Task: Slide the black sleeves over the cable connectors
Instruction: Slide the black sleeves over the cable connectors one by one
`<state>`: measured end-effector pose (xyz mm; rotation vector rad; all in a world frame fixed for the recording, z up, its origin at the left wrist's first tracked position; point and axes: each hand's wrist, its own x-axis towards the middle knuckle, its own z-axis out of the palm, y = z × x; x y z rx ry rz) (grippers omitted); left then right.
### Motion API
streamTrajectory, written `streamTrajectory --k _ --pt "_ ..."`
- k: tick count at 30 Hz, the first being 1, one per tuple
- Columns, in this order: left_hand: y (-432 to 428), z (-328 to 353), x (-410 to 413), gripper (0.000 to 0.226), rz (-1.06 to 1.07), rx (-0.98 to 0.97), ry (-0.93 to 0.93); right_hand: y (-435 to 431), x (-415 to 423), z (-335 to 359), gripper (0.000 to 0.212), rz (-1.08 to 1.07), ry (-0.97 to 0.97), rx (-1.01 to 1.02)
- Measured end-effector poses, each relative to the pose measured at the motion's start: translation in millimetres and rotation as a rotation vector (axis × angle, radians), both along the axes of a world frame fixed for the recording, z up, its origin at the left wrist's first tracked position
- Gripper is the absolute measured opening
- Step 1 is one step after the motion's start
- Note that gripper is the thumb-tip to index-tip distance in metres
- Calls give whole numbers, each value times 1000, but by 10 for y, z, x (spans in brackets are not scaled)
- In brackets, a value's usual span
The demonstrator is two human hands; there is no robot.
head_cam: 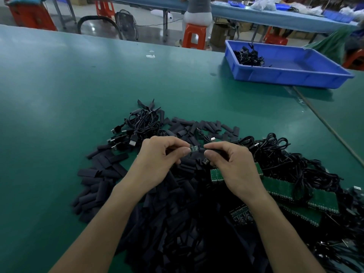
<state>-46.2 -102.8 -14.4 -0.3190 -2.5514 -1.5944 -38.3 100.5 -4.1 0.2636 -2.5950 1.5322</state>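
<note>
Two hands were held close together above a pile of black sleeves [177,213] on the green table [59,85]. The left hand [157,160] was closed in a pinch, thumb and forefinger gripping the left end of a small green connector board [194,148]. The right hand [232,164] was likewise closed, thumb and forefinger pinching a black sleeve [213,150] whose open end was positioned at the right end of that board. Whether the sleeve had already been started over the board could not be determined. A USB plug [205,160] was seen just below the right thumb. One bundle of black cables [141,123] was located beyond the left hand, and a larger tangle of cables [285,160] lay to the right, partly across a set of green circuit panels [285,190]. A blue tray [291,79] stood well apart at the far right of the table, with a few cables [249,57] collected in its far left corner.
</note>
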Motion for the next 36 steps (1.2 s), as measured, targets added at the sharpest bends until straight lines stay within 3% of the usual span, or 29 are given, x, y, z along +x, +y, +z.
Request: streamTrajectory --k 14,36 --pt "9 8 -1 7 -8 16 -9 -26 28 6 20 -41 93 -50" --pt "38 -18 -6 14 -79 79 -36 26 -24 35 18 34 -10 -36"
